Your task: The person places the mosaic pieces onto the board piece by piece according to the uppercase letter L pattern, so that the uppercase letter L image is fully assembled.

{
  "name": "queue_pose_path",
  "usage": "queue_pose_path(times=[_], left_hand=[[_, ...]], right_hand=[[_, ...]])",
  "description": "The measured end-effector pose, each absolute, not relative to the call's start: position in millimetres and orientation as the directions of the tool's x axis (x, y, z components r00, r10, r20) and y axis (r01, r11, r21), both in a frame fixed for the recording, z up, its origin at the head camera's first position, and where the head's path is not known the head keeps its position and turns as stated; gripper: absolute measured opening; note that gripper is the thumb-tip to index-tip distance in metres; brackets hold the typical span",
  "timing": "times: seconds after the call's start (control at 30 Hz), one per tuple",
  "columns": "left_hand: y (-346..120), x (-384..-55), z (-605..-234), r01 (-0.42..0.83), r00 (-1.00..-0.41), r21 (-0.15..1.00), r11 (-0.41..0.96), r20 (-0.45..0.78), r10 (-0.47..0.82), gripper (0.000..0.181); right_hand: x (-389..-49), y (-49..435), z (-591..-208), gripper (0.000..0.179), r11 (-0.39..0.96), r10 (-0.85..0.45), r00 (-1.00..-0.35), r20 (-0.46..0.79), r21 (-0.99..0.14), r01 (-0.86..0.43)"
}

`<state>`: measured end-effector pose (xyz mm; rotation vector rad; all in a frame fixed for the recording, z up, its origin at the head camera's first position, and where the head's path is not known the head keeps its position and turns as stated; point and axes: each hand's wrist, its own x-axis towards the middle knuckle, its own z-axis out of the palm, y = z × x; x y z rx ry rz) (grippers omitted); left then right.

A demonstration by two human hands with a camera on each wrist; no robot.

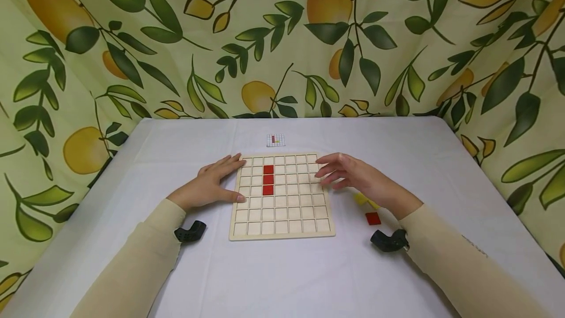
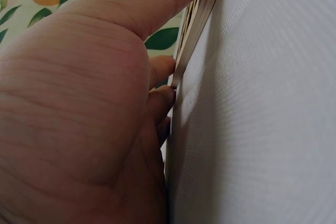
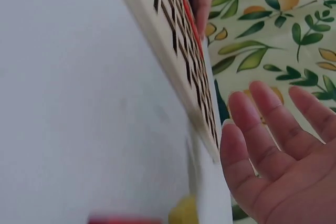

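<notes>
A light wooden grid board (image 1: 281,215) lies on the white cloth, with three red square tiles (image 1: 268,179) set one below another in its left half. My left hand (image 1: 212,185) rests at the board's left edge, thumb and fingers spread along it. In the left wrist view, the left hand's (image 2: 79,103) fingertips touch the board's side (image 2: 202,19). Over the board's right edge hovers my right hand (image 1: 353,175), its fingers loosely bent and nothing between them. The right wrist view shows the right hand's (image 3: 289,166) bare palm beside the board (image 3: 157,40).
Yellow tiles (image 1: 362,198), partly behind the right hand, and a loose red tile (image 1: 372,218) lie right of the board. Beyond its far edge is a small printed grid card (image 1: 275,140). A leaf-and-fruit patterned curtain (image 1: 282,38) surrounds the table's back and sides.
</notes>
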<state>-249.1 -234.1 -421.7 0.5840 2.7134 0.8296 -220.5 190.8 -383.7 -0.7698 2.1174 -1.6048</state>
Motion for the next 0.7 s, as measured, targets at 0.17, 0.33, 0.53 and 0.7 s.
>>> queue_pose_path(times=[0.17,0.33,0.53,0.7], left_hand=[[-235,-249,-422,0.307,-0.889,0.579,0.755,-0.11,0.445,0.114],[-233,-249,-422,0.294,-0.893,0.581,0.759,-0.116,0.434,0.114],[-230,-248,-423,0.28,-0.897,0.587,0.76,-0.122,0.425,0.113],[-231,-249,-423,0.289,-0.894,0.585,0.758,-0.12,0.432,0.113]], right_hand=[[-214,219,-384,0.064,0.229,-0.601,-0.798,0.034,-0.95,-0.213],[-206,249,-387,0.056,0.255,-0.568,-0.821,0.062,-0.935,-0.247],[-200,279,-397,0.047,0.284,-0.551,-0.83,0.081,-0.918,-0.278],[-198,292,-407,0.037,0.335,-0.566,-0.823,0.056,-0.896,-0.291]])
